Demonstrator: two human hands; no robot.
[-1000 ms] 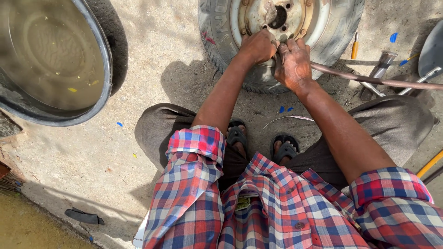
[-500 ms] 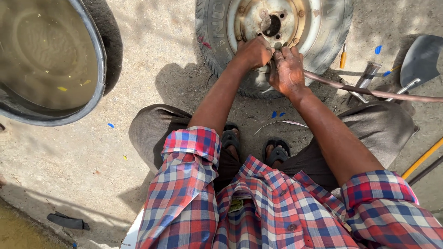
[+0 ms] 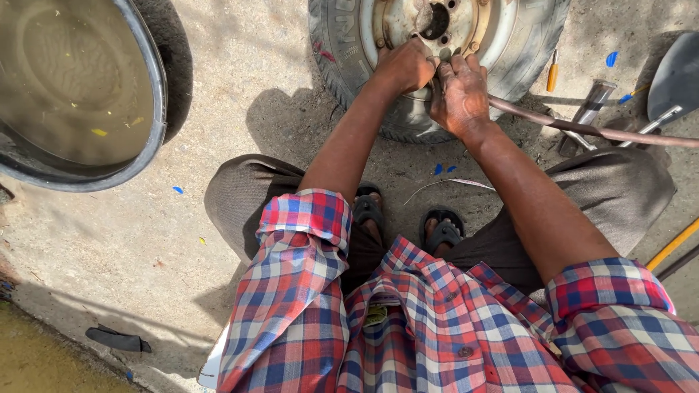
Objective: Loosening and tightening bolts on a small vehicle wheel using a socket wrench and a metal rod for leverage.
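Wheel [image 3: 437, 44], far centre: our left hand [image 3: 405, 65] and right hand [image 3: 459, 93] grip its rim, fingers curled; brown hose [image 3: 582, 129] runs right.

harsh bright sunlight, hard dark shadows on the concrete ground [image 3: 218, 109], sharp focus, perhaps slight stretching at edges

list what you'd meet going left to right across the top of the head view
water tub → tyre → left hand → right hand → orange-handled tool → metal tool → grey pan
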